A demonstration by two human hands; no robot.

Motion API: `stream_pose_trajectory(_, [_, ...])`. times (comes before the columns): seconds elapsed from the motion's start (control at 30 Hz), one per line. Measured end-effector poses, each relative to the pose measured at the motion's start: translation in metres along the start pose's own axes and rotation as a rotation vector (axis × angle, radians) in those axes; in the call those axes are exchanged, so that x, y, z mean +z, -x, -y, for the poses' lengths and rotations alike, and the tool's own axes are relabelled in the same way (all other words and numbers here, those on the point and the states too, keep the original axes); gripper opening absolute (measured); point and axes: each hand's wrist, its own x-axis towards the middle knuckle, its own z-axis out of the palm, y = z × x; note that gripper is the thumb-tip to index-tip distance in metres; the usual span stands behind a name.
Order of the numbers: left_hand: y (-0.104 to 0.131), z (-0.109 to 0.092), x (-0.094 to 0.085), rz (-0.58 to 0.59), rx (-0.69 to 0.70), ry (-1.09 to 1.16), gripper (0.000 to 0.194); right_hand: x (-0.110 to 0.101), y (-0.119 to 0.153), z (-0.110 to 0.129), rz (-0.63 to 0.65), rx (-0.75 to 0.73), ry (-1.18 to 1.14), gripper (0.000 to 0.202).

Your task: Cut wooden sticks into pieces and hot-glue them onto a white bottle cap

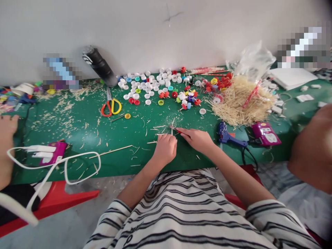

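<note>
My left hand (pixel 165 148) is closed around a thin wooden stick (pixel 172 131) whose end stands up past my fingers. Closed on a small knife with a red handle (pixel 177 130), my right hand (pixel 198 139) lies just to the right. The knife's blade meets the stick or rests right beside it; I cannot tell which. Pale shavings and short stick pieces (pixel 152 142) are scattered on the green table (pixel 145 162) around both hands. A longer stick (pixel 114 151) lies to the left.
Scissors (pixel 111 105) and a black bottle (pixel 100 65) are at back left. Bottle caps (pixel 155 84) spread along the wall. At right sit a heap of thin sticks (pixel 241 103), a blue glue gun (pixel 230 137) and a purple box (pixel 266 134). People sit on both sides.
</note>
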Motion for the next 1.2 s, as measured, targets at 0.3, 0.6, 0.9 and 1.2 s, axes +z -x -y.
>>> stream_pose_trajectory(0.3, [0.004,-0.001,0.005,0.0,-0.013,0.026,0.026,-0.012,-0.011,0.006,0.081,0.102,0.075,0.05])
stream_pose_trajectory(0.6, [0.004,0.002,0.003,0.001,-0.024,0.019,0.024,-0.009,-0.013,0.01,0.086,0.144,0.075,0.053])
stream_pose_trajectory(0.9, [0.051,-0.023,-0.006,0.03,0.092,0.131,0.026,-0.008,-0.011,0.009,0.073,0.152,0.047,0.054])
stream_pose_trajectory(1.2, [0.059,-0.013,-0.021,-0.01,-0.035,0.15,0.026,-0.005,-0.006,-0.001,-0.012,0.143,-0.137,0.046])
